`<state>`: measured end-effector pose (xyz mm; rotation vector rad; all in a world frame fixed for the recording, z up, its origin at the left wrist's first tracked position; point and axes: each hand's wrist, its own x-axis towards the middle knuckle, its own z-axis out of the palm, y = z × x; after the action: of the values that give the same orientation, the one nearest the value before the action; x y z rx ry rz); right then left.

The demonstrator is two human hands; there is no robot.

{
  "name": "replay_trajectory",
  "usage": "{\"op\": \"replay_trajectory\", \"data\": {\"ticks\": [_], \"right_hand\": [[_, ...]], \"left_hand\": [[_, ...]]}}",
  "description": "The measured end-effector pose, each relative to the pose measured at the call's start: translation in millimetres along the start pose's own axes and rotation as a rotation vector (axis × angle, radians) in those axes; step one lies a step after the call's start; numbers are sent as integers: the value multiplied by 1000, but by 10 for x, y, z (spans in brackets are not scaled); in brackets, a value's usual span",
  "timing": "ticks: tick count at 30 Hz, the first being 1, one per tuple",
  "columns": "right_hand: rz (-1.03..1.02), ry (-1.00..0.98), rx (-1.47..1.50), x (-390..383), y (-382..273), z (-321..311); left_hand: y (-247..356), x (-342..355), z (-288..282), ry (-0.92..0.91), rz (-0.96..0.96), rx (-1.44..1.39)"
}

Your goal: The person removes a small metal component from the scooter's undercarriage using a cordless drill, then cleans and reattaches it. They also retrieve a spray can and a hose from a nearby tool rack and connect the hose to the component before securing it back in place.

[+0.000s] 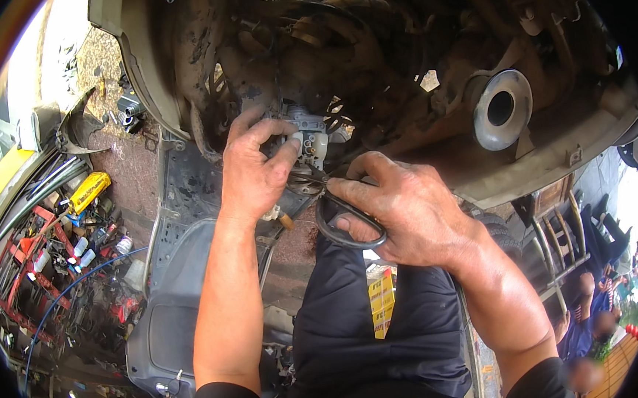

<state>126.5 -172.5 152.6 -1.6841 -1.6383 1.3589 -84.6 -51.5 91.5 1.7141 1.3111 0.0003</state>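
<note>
My left hand (254,174) pinches a small grey metal and white part (313,142) between thumb and fingers; its exact kind I cannot make out. It sits just under a large grimy vehicle body shell (140,71). A pair of scissors (330,226) with black loop handles is gripped in my right hand (408,204), my thumb through a loop. Their metal blades reach toward the lower side of the part, close to my left thumb. Whether the blades touch it cannot be told. A short brownish piece (286,221) shows below my left hand.
Grey plastic panels (177,283) stand to the left. Beyond them lies a red rack (49,247) heaped with bottles and tools, crossed by a blue hose (66,290). A round silver ring (503,110) projects at right. A yellow box (382,303) shows between my legs. People (587,332) are at far right.
</note>
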Motion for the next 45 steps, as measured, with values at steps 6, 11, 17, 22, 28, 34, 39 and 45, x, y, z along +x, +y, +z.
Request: {"op": "replay_trajectory", "data": {"ticks": [6,11,17,22,28,34,39,45], "right_hand": [[7,30,-117,-122,-143,166],[11,44,-137,-171,-179,251],[-2,55,-141,-190,-195,272],[-20,88,-150,-239,-288,342],[5,57,-152,-307,-269,411],[-2,83,-162,-359,-294,497],[2,89,-152,-409,-322,582],[4,111,-145,-460,-319,680]], "left_hand": [[9,5,30,18,14,13],[35,12,31,22,56,46],[66,26,14,-11,102,79],[79,37,23,-12,106,111],[86,34,23,-28,69,127],[86,38,38,-22,68,90],[80,38,38,-23,64,80],[54,40,45,7,138,114]]}}
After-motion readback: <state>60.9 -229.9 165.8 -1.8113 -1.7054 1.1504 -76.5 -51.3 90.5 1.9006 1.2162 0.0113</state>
